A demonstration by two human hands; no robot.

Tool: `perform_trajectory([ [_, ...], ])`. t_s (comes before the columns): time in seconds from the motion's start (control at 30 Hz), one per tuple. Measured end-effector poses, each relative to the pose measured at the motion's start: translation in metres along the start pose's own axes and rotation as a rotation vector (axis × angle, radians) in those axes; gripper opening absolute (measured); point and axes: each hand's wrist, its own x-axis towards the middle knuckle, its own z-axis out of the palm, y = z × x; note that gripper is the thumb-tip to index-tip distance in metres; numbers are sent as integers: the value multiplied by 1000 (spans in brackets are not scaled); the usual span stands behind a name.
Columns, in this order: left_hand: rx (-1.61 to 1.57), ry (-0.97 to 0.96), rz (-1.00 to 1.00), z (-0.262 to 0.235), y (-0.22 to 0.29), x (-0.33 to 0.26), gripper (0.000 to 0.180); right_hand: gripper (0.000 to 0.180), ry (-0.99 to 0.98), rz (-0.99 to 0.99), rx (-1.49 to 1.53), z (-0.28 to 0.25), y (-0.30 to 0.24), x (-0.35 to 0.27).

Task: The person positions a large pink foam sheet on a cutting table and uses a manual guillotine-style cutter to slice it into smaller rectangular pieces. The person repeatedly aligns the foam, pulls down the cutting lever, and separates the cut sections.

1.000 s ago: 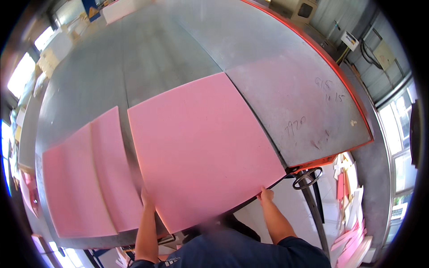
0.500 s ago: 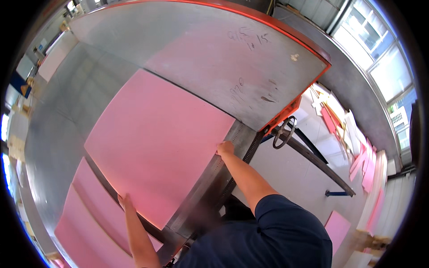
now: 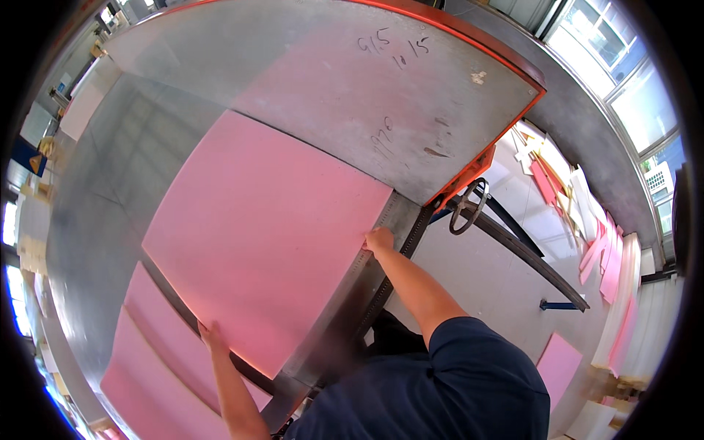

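A large pink foam sheet (image 3: 268,235) lies on the grey metal table, its far edge along an upright grey metal fence (image 3: 323,95). My left hand (image 3: 210,336) is closed on the sheet's near-left edge, its fingertips partly hidden. On the right edge, my right hand (image 3: 378,240) is closed too, just above a perforated metal strip (image 3: 365,258) at the table's end. Further pink foam pieces (image 3: 158,367) lie on the table to the left of my left forearm, a dark gap between them and the sheet.
Orange edging (image 3: 524,110) borders the fence. Past the table's right end are a handwheel (image 3: 469,207) and a dark metal bar (image 3: 532,257). Foam offcuts (image 3: 605,257) lie by the right wall, and a pink piece (image 3: 559,363) lies on the floor.
The sheet has slid slightly to the right, its right corner now closer to the fence's end. Both hands have moved with it, keeping their grip. The view has shifted a little.
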Motion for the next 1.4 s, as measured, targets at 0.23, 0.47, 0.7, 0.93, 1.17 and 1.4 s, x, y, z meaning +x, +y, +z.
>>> perform_trajectory([
  [0.23, -178, 1, 97, 6, 43, -41, 62, 10, -33, 34, -10, -7, -54, -46],
  [0.47, -177, 18, -3, 1, -31, -8, 57, 12, 8, 53, 7, -17, -47, -43],
  [0.7, -217, 79, -209, 5, -10, -12, 53, 13, 12, 79, 53, -21, -66, -74],
  [0.93, 111, 113, -264, -4, -69, -37, 58, 23, 84, 16, -122, -68, -21, -95],
  [1.17, 778, 263, -162, 8, -82, -99, 41, 27, 499, -405, -704, -183, 11, -92],
  [1.4, 752, 461, -157, 33, -56, -127, 33, 30, 1004, -303, -686, -370, -85, -10],
])
